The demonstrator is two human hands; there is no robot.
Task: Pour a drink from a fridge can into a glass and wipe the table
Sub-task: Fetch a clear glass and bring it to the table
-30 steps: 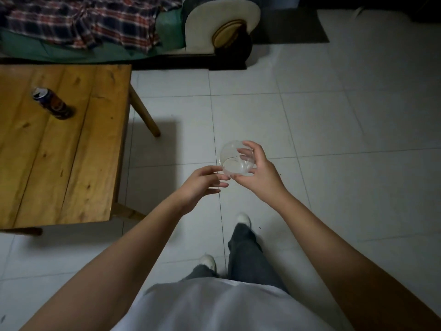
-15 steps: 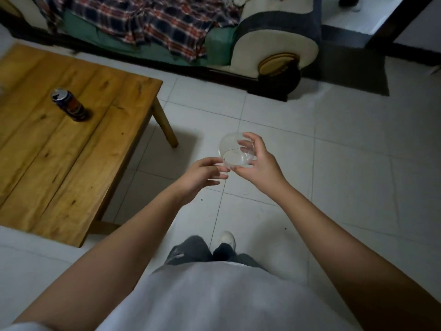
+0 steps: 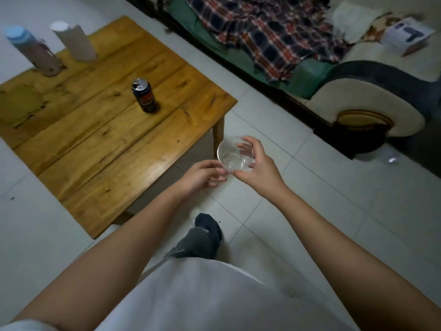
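My right hand holds the glass from its side, thumb below and fingers curled over the rim, above the floor just past the near corner of the table. The glass is clear and looks empty, its mouth turned toward me. My left hand is just beside it, fingers loosely bent, with the fingertips at the bottom edge of the glass — whether they really touch it I cannot tell.

The can stands upright near the middle of the wooden table, its top already opened, well apart from my hands. At the far end of the table stand a bottle with a light blue cap and a white roll, near each other. To the right of the table there is a sofa with a checked blanket on it. Between my arms I see my leg over the white tile floor.
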